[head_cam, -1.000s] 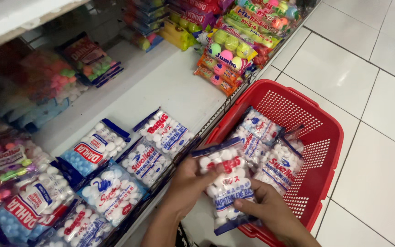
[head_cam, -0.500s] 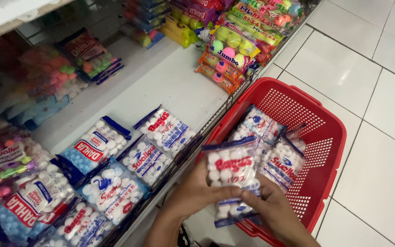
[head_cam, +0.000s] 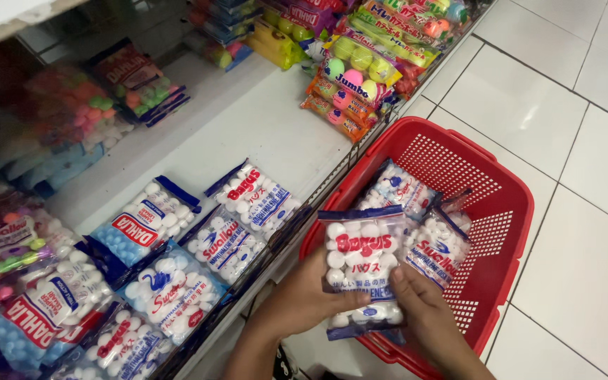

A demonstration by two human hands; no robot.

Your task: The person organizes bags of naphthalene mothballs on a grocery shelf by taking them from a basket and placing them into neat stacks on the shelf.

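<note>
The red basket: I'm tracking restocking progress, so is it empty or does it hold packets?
Not empty. The red basket holds at least two packets of white balls, behind the one in both hands.

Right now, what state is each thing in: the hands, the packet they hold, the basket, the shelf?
Left hand: gripping the packet's left side.
Right hand: gripping its lower right.
Packet of white balls: sealed, held upright over the basket's edge.
Red basket: on the floor, several similar packets inside.
White shelf: partly stocked, packets lying flat at its front.
</note>
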